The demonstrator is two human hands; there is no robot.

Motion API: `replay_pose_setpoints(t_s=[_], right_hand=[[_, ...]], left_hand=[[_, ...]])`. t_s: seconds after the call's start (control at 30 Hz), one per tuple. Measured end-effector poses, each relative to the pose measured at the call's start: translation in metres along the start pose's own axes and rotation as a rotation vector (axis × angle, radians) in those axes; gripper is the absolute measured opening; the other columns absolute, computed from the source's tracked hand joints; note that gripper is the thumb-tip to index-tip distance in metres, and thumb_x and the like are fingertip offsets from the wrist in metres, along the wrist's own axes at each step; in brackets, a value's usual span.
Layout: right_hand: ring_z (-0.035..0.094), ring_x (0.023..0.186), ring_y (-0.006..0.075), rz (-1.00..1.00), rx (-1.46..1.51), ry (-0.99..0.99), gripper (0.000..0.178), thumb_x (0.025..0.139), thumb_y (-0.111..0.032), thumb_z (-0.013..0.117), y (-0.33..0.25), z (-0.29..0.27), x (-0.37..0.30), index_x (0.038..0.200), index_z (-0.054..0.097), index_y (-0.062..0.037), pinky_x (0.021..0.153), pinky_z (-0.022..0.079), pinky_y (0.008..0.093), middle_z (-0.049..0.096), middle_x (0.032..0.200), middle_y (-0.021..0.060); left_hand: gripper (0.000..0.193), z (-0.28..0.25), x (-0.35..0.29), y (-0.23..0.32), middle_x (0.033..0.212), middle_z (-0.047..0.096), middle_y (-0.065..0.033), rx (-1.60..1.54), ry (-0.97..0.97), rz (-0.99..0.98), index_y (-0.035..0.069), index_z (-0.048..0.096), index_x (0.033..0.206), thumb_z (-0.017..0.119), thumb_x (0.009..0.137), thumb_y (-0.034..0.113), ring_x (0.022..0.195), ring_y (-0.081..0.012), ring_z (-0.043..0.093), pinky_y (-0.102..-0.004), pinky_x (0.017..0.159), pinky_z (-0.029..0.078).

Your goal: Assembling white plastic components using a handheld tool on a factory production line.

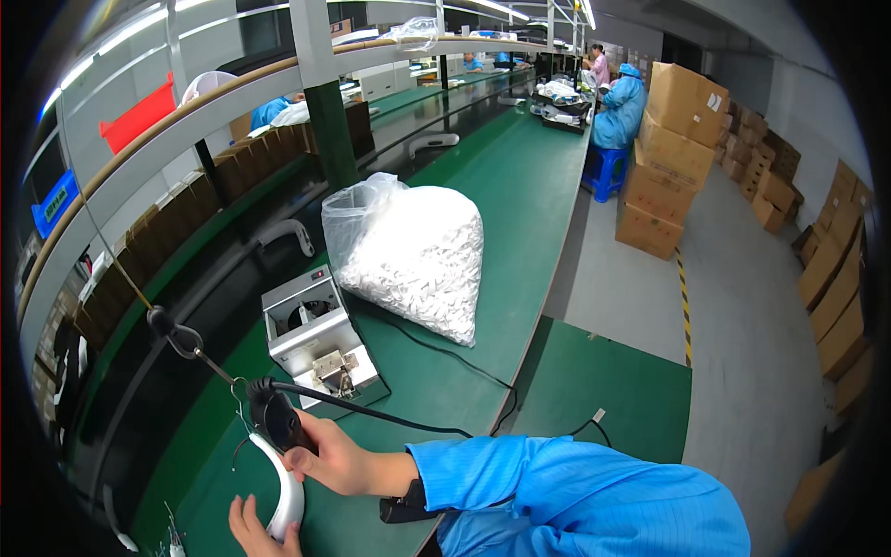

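Grn bench point(445, 399) | L grip point(263, 540): loose round wht pc point(290, 497) | R grip point(339, 457): closed on blk tool point(274, 418)

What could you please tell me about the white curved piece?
The white curved piece looks like glossy plastic, bowed and widening toward its lower end. It slants over the green bench, that end between thumb and fingers of the left hand. Thin wires show by its upper end, near the black tool in the right hand. Contact there is unclear.
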State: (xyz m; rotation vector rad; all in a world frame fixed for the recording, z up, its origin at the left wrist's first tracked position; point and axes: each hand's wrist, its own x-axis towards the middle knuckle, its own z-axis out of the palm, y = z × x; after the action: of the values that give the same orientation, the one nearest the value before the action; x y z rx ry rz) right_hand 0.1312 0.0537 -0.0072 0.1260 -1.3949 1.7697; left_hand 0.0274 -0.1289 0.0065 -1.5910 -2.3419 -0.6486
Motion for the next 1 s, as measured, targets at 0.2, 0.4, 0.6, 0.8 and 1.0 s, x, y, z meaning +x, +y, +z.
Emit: replay_pose_setpoints(t_s=[0.2,0.4,0.6,0.8,1.0], right_hand=[[0.051,0.059,0.0084,0.004,-0.120,-0.007,0.046,0.091,-0.043,0.055,-0.003,-0.004,0.000,0.111,0.046,-0.0030,0.055,0.042,0.0239,0.052,0.072,0.0015],[0.050,0.060,0.0077,0.066,-0.041,0.012,0.037,0.092,-0.032,0.056,-0.001,0.003,0.001,0.112,0.047,-0.0030,0.056,0.044,0.0239,0.051,0.073,0.0008],[0.058,0.065,0.0140,-0.099,-0.007,0.034,0.042,0.091,-0.030,0.058,0.004,-0.020,0.006,0.115,0.047,0.0031,0.060,0.051,0.0266,0.059,0.080,0.0106],[0.054,0.060,0.0135,-0.037,-0.119,0.099,0.065,0.090,-0.056,0.047,0.003,-0.013,0.013,0.116,0.045,0.0034,0.056,0.045,0.0256,0.053,0.076,0.0089],[0.053,0.058,0.0143,-0.063,-0.150,0.090,0.067,0.090,-0.058,0.045,0.008,-0.007,0.013,0.116,0.044,0.0036,0.055,0.045,0.0258,0.052,0.075,0.0093]], left_hand=[[0.046,-0.015,-0.014,-0.027,0.116,0.053,-0.0269,-0.054,-0.238,-0.098,-0.001,0.054,0.118,0.068,0.076,0.012,0.110,-0.0439,0.048,-0.0459,0.095,0.040],[0.042,-0.028,-0.069,-0.104,0.120,0.052,-0.0239,-0.112,-0.366,-0.584,0.003,0.055,0.119,0.066,0.082,0.021,0.108,-0.0400,0.051,-0.0454,0.096,0.039],[0.033,-0.001,-0.056,-0.103,0.088,0.063,-0.0088,-0.547,-0.120,-0.573,0.000,0.062,0.098,0.074,0.070,0.013,0.081,-0.0184,0.060,-0.0303,0.073,0.048],[0.043,-0.005,-0.069,-0.112,0.097,0.060,-0.0066,-1.062,0.066,-0.807,0.000,0.054,0.112,0.072,0.074,0.000,0.087,-0.0129,0.060,-0.0247,0.079,0.051],[0.047,-0.008,-0.073,-0.120,0.101,0.059,-0.0046,-1.206,0.148,-0.742,0.002,0.054,0.113,0.074,0.070,-0.003,0.091,-0.0125,0.058,-0.0247,0.082,0.049]])
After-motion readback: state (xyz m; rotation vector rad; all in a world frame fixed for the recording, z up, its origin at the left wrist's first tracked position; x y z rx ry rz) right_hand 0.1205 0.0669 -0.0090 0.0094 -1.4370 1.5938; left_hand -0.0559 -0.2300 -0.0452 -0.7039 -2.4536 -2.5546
